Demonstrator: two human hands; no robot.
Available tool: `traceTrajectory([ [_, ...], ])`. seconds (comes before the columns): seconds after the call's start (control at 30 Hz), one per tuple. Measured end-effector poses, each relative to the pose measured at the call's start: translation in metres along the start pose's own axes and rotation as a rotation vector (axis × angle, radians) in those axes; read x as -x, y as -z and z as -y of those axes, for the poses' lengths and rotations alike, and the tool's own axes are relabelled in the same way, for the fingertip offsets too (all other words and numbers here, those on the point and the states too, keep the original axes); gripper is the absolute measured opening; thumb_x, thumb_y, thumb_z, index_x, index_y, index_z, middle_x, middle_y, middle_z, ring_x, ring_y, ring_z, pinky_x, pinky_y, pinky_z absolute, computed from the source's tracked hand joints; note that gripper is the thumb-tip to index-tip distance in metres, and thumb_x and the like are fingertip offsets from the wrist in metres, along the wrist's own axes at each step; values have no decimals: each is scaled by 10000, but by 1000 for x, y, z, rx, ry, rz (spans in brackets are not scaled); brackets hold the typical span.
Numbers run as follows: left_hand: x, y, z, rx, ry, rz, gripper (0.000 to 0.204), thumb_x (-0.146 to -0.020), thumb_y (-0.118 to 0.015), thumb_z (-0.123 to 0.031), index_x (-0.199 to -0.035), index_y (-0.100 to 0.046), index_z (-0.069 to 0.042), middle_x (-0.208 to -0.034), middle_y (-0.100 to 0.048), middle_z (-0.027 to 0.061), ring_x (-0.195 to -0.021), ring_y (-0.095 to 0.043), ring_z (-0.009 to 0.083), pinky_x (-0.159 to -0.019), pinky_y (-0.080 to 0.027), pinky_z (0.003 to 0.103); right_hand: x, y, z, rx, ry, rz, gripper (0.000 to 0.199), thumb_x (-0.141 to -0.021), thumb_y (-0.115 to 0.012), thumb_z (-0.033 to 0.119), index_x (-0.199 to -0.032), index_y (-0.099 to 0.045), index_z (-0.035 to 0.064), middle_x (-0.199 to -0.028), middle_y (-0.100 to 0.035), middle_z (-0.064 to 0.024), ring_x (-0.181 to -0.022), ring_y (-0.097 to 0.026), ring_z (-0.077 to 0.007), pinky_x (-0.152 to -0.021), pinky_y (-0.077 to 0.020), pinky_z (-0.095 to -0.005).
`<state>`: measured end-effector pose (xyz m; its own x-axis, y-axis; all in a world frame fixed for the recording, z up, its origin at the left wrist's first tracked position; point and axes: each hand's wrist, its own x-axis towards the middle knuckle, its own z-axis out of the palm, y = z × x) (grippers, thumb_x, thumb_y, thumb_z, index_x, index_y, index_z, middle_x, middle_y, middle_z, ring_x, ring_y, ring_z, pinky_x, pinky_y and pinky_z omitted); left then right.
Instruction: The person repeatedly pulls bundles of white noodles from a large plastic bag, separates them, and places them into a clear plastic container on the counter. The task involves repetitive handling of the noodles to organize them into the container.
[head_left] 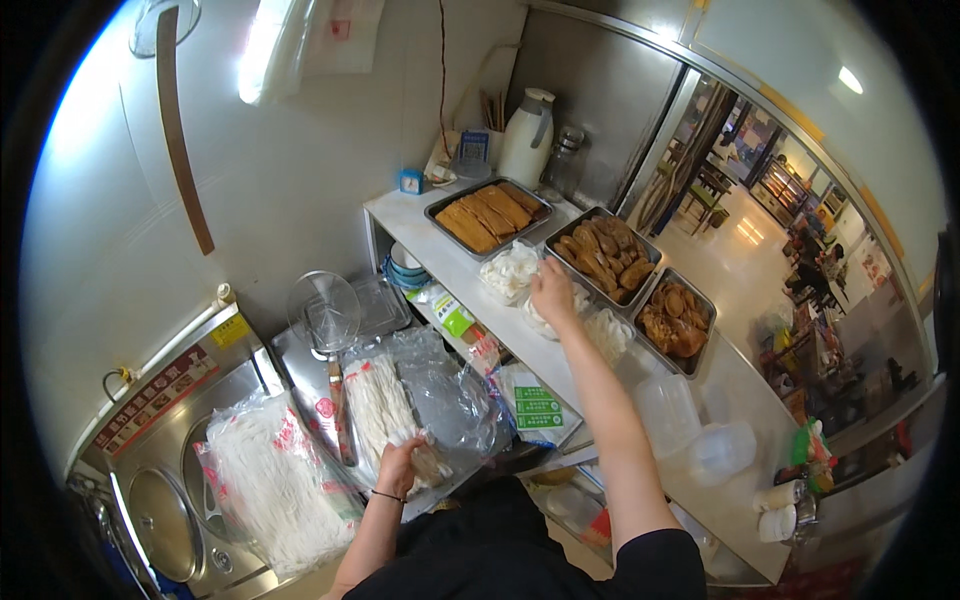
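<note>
My left hand (400, 468) is closed at the near end of a bundle of white noodles (378, 400), which lies on an opened clear plastic bag (450, 395). A dark band circles that wrist. My right arm reaches over the white counter, where my right hand (552, 290) has its fingers bent on a small clear bag of white noodles (545, 318); the hand partly hides the bag. Touching distance to its left is another bag of white noodles (510, 270). A third bag of pale noodles (606, 337) sits to the right, beneath my forearm.
Metal trays hold brown slabs (485, 217), brown meat pieces (605, 255) and darker slices (675, 318). Behind stand a white jug (527, 135) and glass jar (566, 160). A large noodle bag (275, 480) covers part of the sink. Clear plastic tubs (667, 415) and a strainer (325, 312) are nearby.
</note>
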<state>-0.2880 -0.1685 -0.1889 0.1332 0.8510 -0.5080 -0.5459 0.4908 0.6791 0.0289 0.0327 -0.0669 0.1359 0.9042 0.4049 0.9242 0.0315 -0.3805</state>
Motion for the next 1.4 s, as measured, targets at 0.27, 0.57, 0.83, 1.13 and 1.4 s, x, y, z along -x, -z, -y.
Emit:
traceTrajectory([
  [0.27,22,-1,-15,-13,-27,-32,179,-726,-563,-1,-905,-551,0,-799,-578,53,-744,-549,175,-666,-438,290,-50,-43,41,179,-231,280,616,-851,-392,316,-1317,-154,-8,-1394,-102,-154,-1284,-101,-294,-1044,-95,-356],
  [0.57,19,-1,-22,-9,-25,-28,119,-740,-562,-29,-858,-555,-13,-749,-575,61,-710,-542,179,-634,-423,287,-47,-59,40,311,-238,427,667,-831,-364,405,-1327,-136,22,-1386,-156,-125,-1272,-131,-259,-1029,-74,-367],
  [0.83,20,-11,-30,26,-38,-32,114,-740,-554,-25,-851,-552,2,-740,-577,71,-679,-548,186,-614,-442,299,-47,-33,59,369,-309,421,654,-784,-393,376,-1281,-266,-28,-1350,-241,-118,-1221,-222,-260,-983,-197,-365],
  [1.13,15,-2,-28,45,-6,-25,131,-729,-547,-14,-859,-546,2,-741,-573,80,-682,-553,203,-607,-456,317,-52,-50,35,89,-261,311,709,-769,-461,411,-1322,-218,40,-1383,-187,-97,-1276,-151,-249,-1036,-114,-378],
  [1.4,14,-14,-24,-7,12,-87,207,-696,-558,20,-903,-553,10,-801,-585,78,-720,-571,217,-640,-468,331,-24,-21,50,-208,36,-269,443,-696,-602,162,-1105,-484,43,-1142,-490,-146,-1048,-472,-276,-889,-368,-367],
])
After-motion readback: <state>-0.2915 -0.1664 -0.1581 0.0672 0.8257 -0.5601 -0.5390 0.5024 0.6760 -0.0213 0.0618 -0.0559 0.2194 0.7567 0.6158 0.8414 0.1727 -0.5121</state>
